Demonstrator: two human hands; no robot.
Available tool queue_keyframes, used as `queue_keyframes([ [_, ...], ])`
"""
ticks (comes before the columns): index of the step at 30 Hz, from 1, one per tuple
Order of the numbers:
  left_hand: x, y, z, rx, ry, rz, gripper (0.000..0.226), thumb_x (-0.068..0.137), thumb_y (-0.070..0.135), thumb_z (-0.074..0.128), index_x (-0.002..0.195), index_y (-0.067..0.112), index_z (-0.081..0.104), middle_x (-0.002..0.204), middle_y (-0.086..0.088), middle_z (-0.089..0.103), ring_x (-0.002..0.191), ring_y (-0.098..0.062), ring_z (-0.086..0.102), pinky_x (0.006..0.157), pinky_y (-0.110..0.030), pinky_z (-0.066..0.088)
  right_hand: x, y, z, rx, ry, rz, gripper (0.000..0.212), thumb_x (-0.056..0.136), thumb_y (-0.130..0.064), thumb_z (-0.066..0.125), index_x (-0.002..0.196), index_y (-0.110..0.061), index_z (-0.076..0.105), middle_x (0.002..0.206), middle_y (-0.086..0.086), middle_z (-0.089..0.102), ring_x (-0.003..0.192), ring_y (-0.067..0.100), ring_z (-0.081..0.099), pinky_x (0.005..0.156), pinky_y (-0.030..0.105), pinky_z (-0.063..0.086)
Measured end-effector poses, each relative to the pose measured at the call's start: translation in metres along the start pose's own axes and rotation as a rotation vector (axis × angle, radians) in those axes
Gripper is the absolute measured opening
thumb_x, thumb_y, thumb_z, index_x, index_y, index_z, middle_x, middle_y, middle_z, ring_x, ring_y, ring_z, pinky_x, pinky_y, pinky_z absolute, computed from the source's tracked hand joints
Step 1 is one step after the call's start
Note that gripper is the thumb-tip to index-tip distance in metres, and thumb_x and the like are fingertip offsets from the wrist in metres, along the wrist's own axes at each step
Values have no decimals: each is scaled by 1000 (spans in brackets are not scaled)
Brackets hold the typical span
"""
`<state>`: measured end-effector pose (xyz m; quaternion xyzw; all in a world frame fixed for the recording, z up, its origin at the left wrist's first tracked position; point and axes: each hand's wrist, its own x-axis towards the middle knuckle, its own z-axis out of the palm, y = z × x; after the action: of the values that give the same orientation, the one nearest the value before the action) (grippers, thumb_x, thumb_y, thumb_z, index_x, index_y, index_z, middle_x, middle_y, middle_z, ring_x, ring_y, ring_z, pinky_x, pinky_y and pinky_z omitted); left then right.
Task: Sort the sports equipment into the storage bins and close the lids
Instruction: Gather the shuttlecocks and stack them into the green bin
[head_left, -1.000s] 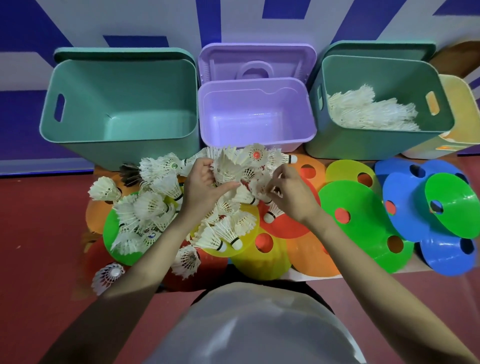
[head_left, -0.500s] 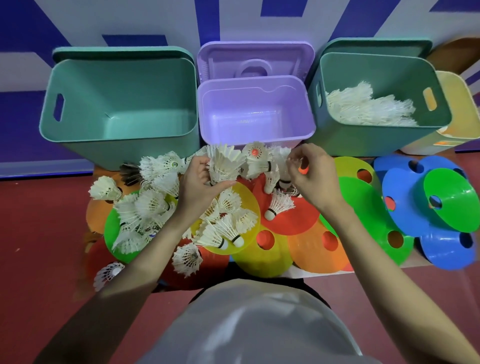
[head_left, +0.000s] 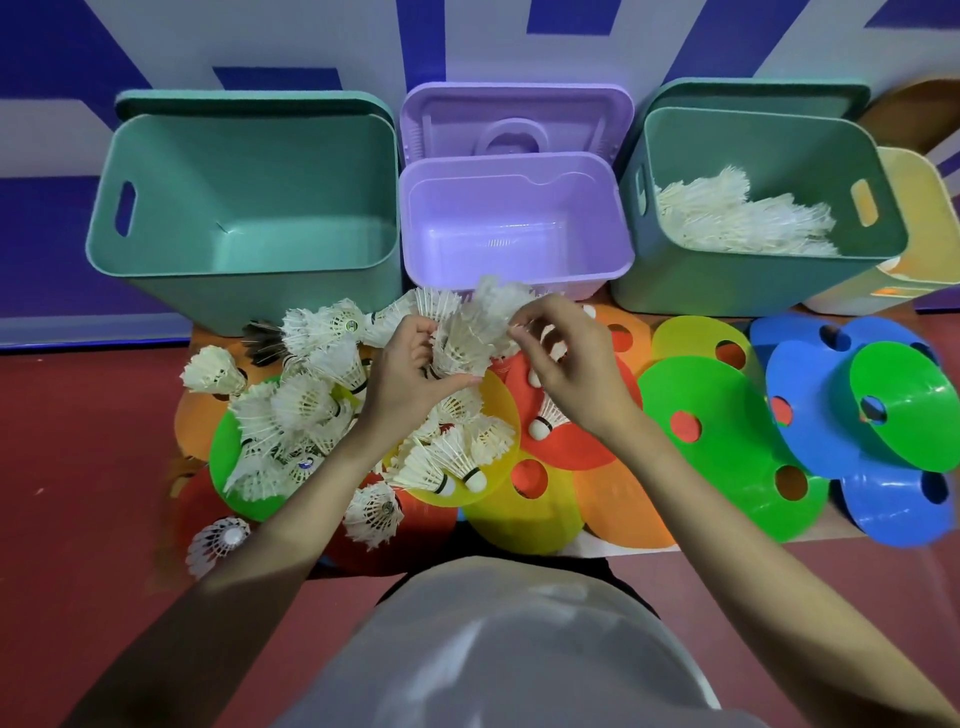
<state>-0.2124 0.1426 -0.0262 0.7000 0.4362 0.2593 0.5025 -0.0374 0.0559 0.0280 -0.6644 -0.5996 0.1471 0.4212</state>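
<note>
My left hand (head_left: 410, 374) grips a bunch of white shuttlecocks (head_left: 460, 338) in front of the purple bin (head_left: 514, 270). My right hand (head_left: 566, 358) pinches the feathers of a shuttlecock at the bunch's right side. Loose shuttlecocks (head_left: 306, 410) lie heaped at the left over flat coloured disc cones (head_left: 727, 441). The left green bin (head_left: 244, 208) and the purple bin stand empty, lids open behind them. The right green bin (head_left: 763, 280) holds several shuttlecocks (head_left: 737, 218).
A yellow bin (head_left: 919, 208) stands at the far right behind the green one. Blue and green disc cones (head_left: 852, 415) overlap at the right. One shuttlecock (head_left: 218, 540) lies at the left on the red floor. A blue-and-white wall backs the bins.
My right hand came back left from the orange cone to the bunch in my left hand and now pinches a shuttlecock there. The bunch sits a little higher.
</note>
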Motion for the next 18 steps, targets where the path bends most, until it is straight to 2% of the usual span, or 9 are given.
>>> queue_keyframes([
  [2,-1,0,0,-7,-3,-6,61,62,15,90,106,16,48,99,11,61,90,10,60,78,-9,47,0,0,4,14,-96,-5,11,94,-16,58,96,-7,63,91,2,64,80,13,58,70,32,49],
  [5,-1,-2,-3,-56,56,-55,62,60,17,90,106,17,48,103,3,62,96,-7,64,85,-18,51,0,-2,6,18,-46,-13,21,95,-17,57,113,-6,61,107,3,64,89,10,60,76,23,49],
  [9,-1,-2,-9,-118,126,-110,61,62,8,88,107,13,47,98,11,58,83,11,62,74,-9,49,5,12,8,-8,63,33,27,93,-8,54,119,-4,56,108,8,59,88,16,58,74,32,50],
  [12,-2,-4,-13,-130,132,-126,60,63,8,88,108,13,47,101,8,60,89,2,63,75,-11,49,11,33,12,-187,-131,75,44,86,-6,59,129,-9,50,120,11,50,102,25,54,79,42,51],
  [15,-2,-5,-15,-136,132,-132,61,63,10,88,108,13,47,103,4,62,94,-8,64,78,-15,52,16,46,21,-440,-379,33,64,77,3,64,136,-16,48,138,20,38,123,36,42,90,43,47],
  [18,-2,-6,-15,-130,132,-126,63,63,14,89,110,13,48,107,-2,63,98,-15,66,83,-22,54,19,52,32,-565,-463,3,59,75,10,60,129,-13,56,143,25,31,130,42,36,99,46,42],
])
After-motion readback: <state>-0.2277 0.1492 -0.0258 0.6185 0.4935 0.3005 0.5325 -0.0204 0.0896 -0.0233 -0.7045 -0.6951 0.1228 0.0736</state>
